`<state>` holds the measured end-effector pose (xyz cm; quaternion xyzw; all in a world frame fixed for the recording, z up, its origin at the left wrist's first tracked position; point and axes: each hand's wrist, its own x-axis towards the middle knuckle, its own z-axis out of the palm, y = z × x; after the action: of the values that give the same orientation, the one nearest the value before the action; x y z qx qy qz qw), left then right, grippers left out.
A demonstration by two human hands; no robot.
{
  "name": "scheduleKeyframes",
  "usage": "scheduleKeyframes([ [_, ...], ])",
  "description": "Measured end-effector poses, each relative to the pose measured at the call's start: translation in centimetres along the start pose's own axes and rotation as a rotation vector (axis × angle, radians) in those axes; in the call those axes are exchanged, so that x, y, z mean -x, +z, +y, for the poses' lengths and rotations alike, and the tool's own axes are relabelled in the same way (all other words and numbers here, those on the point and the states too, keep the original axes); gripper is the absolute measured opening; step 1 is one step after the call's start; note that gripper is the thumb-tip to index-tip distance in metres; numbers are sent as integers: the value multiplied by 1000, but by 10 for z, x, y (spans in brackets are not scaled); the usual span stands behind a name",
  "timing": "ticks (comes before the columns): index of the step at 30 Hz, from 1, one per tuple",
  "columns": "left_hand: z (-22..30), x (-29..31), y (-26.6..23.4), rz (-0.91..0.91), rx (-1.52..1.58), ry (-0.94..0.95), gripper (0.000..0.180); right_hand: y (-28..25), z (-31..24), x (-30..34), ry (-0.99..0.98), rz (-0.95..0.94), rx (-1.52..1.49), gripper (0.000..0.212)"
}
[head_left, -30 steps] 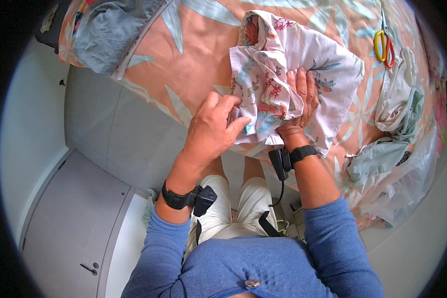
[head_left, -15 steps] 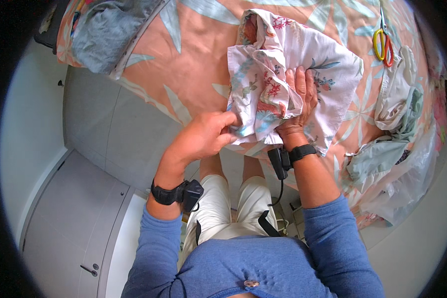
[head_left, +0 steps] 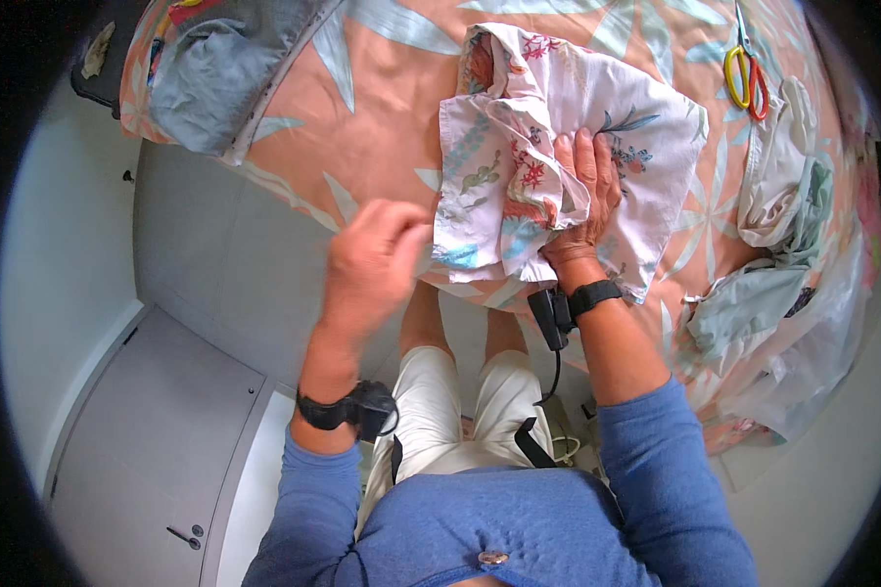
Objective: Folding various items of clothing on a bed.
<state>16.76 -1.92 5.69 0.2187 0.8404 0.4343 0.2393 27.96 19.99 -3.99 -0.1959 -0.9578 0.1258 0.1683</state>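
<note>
A white garment with red, blue and green floral prints [head_left: 646,108] lies partly folded on the bed, its left side turned over in layers. My right hand [head_left: 587,191] lies flat on it with fingers stretched out, pressing near the edge of the folded layers. A loose strip or hem of the cloth curves over the base of the fingers. Just left of the garment's left edge, my left hand [head_left: 377,254] is raised and blurred by motion. Its fingers look bent, but whether they hold anything does not show.
The bed has a peach, leaf-patterned sheet [head_left: 362,127]. Scissors with yellow and red handles [head_left: 747,83] lie at the far right. Nearby are a white cloth [head_left: 773,196], a pale green cloth [head_left: 744,308] and a clear plastic bag [head_left: 793,362]. Grey-blue clothing [head_left: 206,88] lies far left.
My left hand has come off the garment's near left corner and moved left and slightly away from me. That corner now lies flatter. My right hand stays pressed on the cloth.
</note>
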Motion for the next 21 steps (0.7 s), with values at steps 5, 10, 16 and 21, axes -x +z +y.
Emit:
scheduleKeyframes([
  [5, 43, -33, 65, -205, -174, 592, 29, 7, 5, 2, -42, 40, 81, 50],
  [10, 57, -36, 93, -351, -471, 567, 23, 9, 6, 4, -50, 64, 117, 51],
  [16, 59, -21, 81, -177, -533, 432, 15, -6, -4, -1, -9, 36, 46, 43],
  [21, 26, 37, 51, -18, -520, 98, 14, -14, -9, -4, 18, 60, -4, 39],
])
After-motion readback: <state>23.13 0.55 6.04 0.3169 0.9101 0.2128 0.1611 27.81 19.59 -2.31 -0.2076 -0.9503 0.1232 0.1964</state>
